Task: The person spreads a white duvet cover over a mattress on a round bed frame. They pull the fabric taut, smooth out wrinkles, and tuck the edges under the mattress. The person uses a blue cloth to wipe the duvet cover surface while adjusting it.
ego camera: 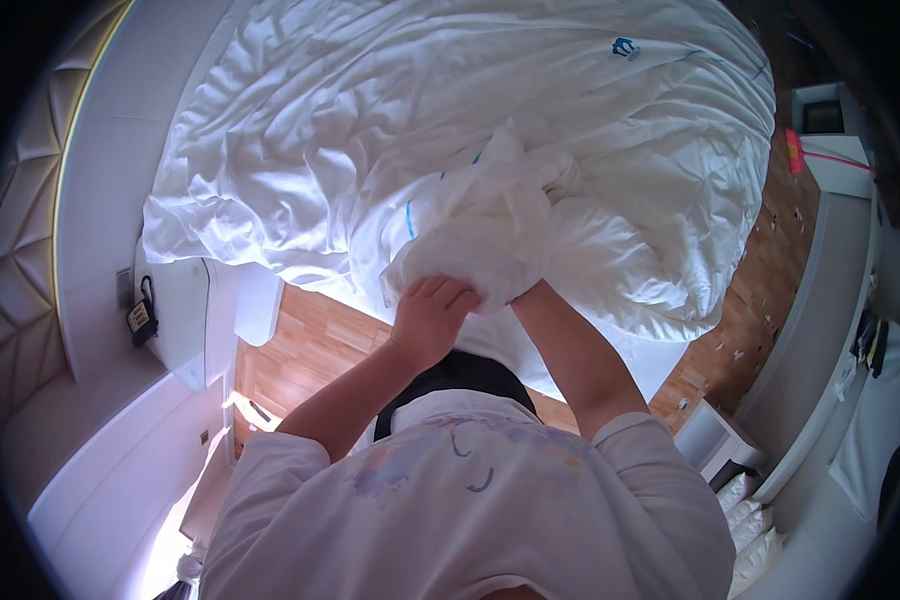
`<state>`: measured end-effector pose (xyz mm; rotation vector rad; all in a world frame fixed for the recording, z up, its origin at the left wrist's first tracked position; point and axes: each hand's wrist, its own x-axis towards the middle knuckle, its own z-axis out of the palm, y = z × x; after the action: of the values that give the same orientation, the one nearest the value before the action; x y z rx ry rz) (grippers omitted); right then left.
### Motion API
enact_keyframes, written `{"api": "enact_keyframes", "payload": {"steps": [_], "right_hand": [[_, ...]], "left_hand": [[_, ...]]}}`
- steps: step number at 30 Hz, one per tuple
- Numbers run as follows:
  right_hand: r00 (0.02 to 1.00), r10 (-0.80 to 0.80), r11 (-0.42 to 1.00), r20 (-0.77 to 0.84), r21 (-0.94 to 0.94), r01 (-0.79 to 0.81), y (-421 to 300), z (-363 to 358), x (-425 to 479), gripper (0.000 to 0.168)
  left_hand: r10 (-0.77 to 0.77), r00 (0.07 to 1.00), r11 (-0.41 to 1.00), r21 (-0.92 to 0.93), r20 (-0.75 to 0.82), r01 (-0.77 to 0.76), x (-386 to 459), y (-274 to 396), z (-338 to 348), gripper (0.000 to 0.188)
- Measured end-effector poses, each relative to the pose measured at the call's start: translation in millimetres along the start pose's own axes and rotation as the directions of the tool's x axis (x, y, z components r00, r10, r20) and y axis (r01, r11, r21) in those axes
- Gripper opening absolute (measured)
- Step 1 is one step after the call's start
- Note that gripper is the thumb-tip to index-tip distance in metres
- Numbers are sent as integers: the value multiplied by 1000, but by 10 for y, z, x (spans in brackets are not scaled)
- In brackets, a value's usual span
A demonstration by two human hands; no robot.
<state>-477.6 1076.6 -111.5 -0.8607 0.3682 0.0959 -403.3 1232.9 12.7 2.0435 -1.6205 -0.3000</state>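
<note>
A wrinkled white duvet cover (300, 150) with thin blue stripes and a blue printed mark lies spread over the bed. In front of my waist a bunched fold of the white fabric (465, 247) is lifted, and its near edge is in my left hand (436, 315), fingers curled over it. My right wrist (529, 292) goes in under the same fold. The fabric hides my right hand, so its grip does not show. To the right of that wrist, a puffy part of the bedding (607, 255) is heaped near the bed's edge.
On the left, a black telephone (142, 321) sits on a white bedside table (184, 322) beside a padded headboard (30, 202). Small white scraps lie on the wooden floor (750, 315) at right. A white cabinet (836, 161) stands far right, and several white packages (750, 529) lie lower right.
</note>
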Motion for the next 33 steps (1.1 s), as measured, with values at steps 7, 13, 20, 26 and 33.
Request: {"api": "enact_keyframes", "payload": {"steps": [7, 13, 20, 26, 33], "right_hand": [[1000, -13, 1000, -5, 15, 13, -29, -95, -81, 50], [999, -48, 999, -20, 15, 48, 131, 51, -146, 50], [989, -97, 993, -112, 52, 104, 496, 119, -560, 50], [993, -7, 982, -115, 189, 29, 892, 85, -937, 48], [984, -79, 961, -159, 249, 117, 874, 503, -939, 47]], "left_hand": [[-499, 729, 853, -416, -468, 316, -317, -100, -121, 24], [-381, 291, -438, -449, 877, 779, -318, -661, -42, 53], [-737, 506, 226, -543, 447, 809, -234, -393, 500, 42], [-606, 530, 189, -540, 593, 820, -533, 461, -44, 41], [-512, 496, 31, -562, 701, 827, -732, 764, -400, 40]]}}
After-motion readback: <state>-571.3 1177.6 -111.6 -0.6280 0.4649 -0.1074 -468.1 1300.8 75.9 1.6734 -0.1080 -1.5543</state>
